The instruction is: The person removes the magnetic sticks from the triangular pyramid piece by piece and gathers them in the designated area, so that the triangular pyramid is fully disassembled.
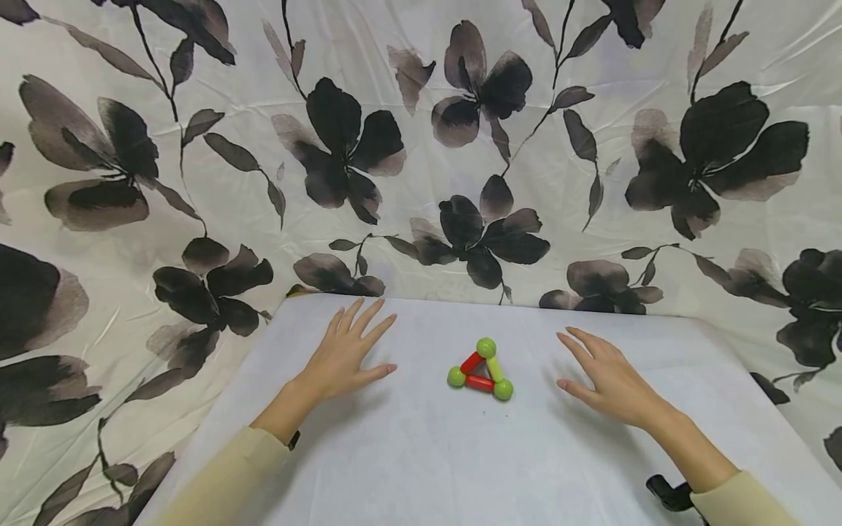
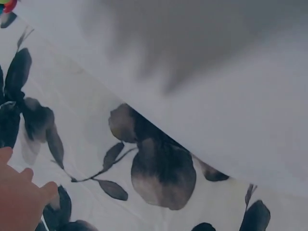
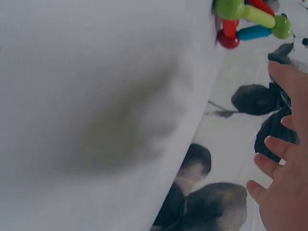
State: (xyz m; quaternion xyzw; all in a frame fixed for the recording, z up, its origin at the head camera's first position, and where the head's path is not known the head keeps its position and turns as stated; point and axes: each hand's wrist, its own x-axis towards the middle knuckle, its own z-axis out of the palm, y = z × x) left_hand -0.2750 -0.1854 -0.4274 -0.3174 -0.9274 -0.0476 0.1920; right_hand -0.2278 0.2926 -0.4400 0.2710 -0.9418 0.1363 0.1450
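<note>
A toy built of balls and rods (image 1: 480, 383) stands on the white table between the two hands. From above it shows a triangle: green balls at the corners, joined by two red rods and one yellow-green rod. The right wrist view also reveals a red ball (image 3: 228, 39) and a blue rod (image 3: 254, 32) lower down. To the toy's left, the left hand (image 1: 345, 354) hovers with fingers spread, holding nothing. On the other side the right hand (image 1: 612, 376) hovers, its fingers extended toward the toy without touching it. Both hands cast shadows on the table.
The white tabletop (image 1: 421, 467) ends at a back edge against a hanging cloth (image 1: 408, 241) with dark flowers. A black strap piece (image 1: 669, 493) shows by the right wrist. Tiny specks lie in front of the toy.
</note>
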